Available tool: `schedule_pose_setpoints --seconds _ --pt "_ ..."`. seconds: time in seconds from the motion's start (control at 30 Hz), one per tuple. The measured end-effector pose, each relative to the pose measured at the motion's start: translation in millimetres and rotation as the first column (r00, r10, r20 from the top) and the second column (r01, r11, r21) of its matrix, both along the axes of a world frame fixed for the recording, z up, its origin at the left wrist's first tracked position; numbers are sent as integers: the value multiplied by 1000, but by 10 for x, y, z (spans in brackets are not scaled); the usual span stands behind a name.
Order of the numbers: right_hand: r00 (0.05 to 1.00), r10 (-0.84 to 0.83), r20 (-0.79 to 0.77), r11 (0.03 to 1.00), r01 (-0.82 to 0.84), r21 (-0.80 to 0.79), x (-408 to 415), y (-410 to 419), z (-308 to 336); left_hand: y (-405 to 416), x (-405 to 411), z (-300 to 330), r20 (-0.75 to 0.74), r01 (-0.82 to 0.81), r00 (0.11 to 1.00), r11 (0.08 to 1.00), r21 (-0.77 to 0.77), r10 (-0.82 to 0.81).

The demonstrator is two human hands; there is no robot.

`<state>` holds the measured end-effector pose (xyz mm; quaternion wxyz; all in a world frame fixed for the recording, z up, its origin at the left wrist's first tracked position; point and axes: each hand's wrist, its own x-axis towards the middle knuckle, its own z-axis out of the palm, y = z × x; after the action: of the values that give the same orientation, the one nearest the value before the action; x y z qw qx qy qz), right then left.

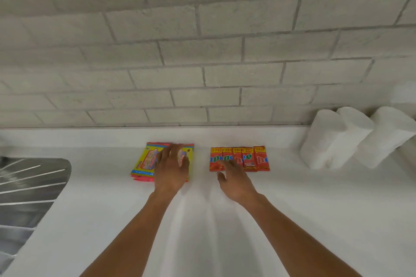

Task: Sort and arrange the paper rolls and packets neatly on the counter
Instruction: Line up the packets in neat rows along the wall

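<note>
On counter (225, 220), flat hands (172, 172) press packets (146, 162), seemingly lengthwise toward wall.

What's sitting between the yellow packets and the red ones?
Nothing: in the head view, only bare white counter separates the yellow packets from the red packets.

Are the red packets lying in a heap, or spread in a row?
Spread in a row. The red packets lie flat side by side on the counter, edges slightly overlapping; the right hand touches them.
</note>
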<state>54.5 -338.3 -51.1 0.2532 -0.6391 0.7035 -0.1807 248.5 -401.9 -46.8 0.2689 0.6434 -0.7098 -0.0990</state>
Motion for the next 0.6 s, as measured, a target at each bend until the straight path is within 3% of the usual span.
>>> schedule_pose_setpoints --seconds 0.17,0.33,0.6 --pt "991 -62 119 995 53 80 517 -198 -20 -216 841 29 -1 -169 985 958 232 174" --pt "949 -201 244 970 158 185 891 -404 -43 -444 1280 -125 -30 -115 988 866 487 149" --pt "895 -316 316 929 225 293 1261 -651 -96 -528 1258 -251 -12 -106 992 892 440 123"
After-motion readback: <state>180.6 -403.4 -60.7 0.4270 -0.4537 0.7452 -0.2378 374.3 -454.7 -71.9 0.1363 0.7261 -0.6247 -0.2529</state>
